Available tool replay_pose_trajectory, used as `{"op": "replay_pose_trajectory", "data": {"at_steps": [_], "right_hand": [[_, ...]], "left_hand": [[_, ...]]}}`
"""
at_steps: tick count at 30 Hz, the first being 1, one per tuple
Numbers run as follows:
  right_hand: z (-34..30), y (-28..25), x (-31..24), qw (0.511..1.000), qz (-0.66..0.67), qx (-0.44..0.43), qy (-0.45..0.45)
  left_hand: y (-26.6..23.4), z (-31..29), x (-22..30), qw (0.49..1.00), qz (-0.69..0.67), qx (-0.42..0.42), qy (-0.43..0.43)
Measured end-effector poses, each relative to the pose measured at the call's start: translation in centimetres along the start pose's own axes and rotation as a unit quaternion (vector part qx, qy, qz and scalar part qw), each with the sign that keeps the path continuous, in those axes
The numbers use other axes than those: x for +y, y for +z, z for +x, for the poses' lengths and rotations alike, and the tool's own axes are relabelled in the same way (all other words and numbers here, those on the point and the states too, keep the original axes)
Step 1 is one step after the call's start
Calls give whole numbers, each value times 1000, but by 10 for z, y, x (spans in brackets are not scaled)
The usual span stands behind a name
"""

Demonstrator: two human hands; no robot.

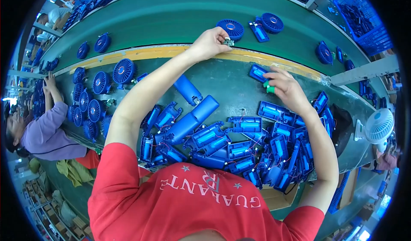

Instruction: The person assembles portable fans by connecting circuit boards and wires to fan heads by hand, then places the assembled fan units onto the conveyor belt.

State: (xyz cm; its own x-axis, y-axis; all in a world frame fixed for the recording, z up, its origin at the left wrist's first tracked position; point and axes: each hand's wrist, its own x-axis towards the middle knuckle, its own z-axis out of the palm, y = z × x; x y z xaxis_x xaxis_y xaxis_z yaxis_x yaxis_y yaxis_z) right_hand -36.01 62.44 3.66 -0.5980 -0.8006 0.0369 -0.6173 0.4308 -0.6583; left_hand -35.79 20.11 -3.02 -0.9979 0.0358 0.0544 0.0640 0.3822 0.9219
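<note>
Left hand [208, 43] pinches small circuit board [228, 42] beside blue fan head [230, 28]; right hand [286, 88] pinches green-tipped part [267, 87] near it. Keep pinch firm.

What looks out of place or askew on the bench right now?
Nothing looks damaged or spilled. The blue handle shells lie in a loose, tangled heap with wires showing, unlike the fan heads set in rows. The left hand pinches a small part.

The scene is viewed from one head-worn fisheye camera, aimed steeply down, close above the table [222, 76].
</note>
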Motion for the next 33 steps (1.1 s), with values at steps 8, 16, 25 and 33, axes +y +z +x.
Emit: {"op": "replay_pose_trajectory", "data": {"at_steps": [8, 16, 25, 33], "right_hand": [[37, 21, -117, 918, 381, 77, 76], [19, 41, -188, 921, 374, 80, 71], [-17, 62, -246, 921, 379, 62, 70], [-22, 71, -290, 925, 360, 7, 123]], "left_hand": [[-24, -86, 91, 975, -213, -64, -22], [-41, -176, 139, 947, -301, -103, -38], [-37, -258, 171, 934, -339, -112, -15], [-58, -299, 179, 930, -343, -132, 2]]}}
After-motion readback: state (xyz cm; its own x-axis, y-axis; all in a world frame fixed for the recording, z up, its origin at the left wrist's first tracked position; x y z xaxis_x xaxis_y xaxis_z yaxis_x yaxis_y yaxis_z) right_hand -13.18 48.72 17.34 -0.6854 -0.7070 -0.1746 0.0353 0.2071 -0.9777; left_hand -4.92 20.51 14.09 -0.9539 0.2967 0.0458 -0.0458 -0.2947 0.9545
